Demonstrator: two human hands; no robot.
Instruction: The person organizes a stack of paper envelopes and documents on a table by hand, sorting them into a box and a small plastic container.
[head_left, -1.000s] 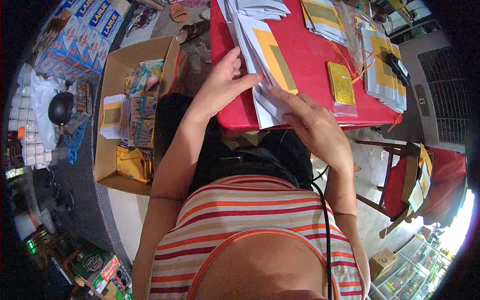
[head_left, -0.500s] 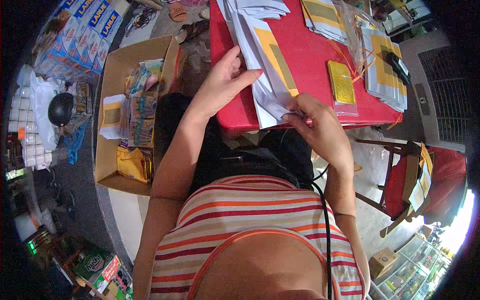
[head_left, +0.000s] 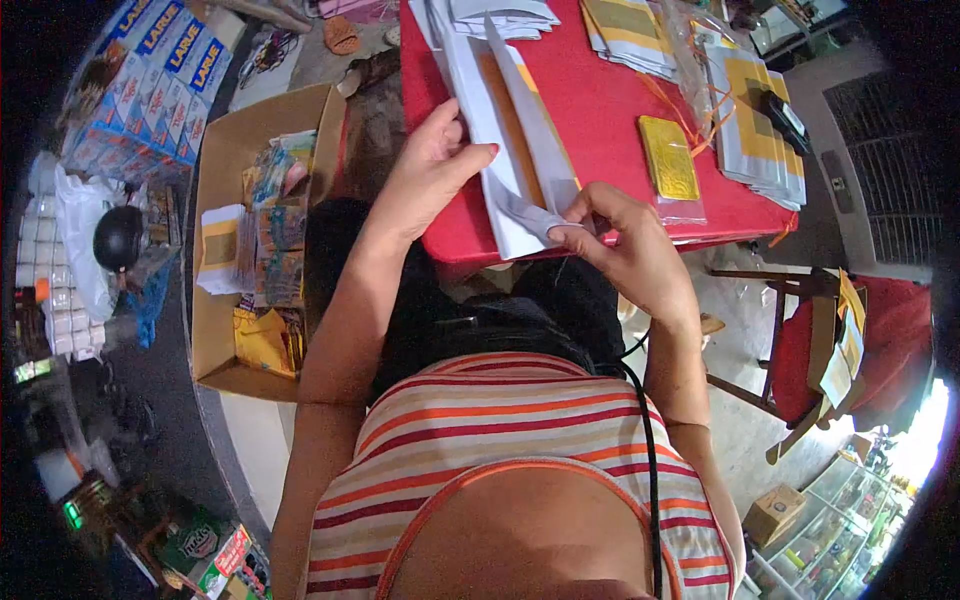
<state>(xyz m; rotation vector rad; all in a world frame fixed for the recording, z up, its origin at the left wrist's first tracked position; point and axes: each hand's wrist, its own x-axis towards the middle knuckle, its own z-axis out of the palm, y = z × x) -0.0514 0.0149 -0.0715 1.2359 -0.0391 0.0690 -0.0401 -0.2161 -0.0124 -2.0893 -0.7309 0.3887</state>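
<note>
A long white paper piece (head_left: 518,130) with a yellow-brown strip lies at the near left edge of the red table (head_left: 600,130), its sides parted. My left hand (head_left: 432,170) rests at its left side, thumb and fingers apart. With thumb and fingers pinched, my right hand (head_left: 622,235) holds the paper's near right corner. Farther back lie white folded papers (head_left: 505,15) and a stack with yellow panels (head_left: 630,35). A gold packet (head_left: 668,158) in clear plastic is right of the paper, and more yellow-panelled papers (head_left: 745,125) lie at the right with a black object (head_left: 785,120) on top.
Left of the table stands an open cardboard box (head_left: 222,345) holding papers and yellow packets. Orange string (head_left: 712,130) trails over the table's right part. A chair with red cloth (head_left: 880,350) is at the right. Stacked LARUE cartons (head_left: 150,90) are at the upper left.
The paper's flap has lifted and parted, showing more of its brown inside. My right hand has shifted slightly left with the corner. The whole view has moved a little.
</note>
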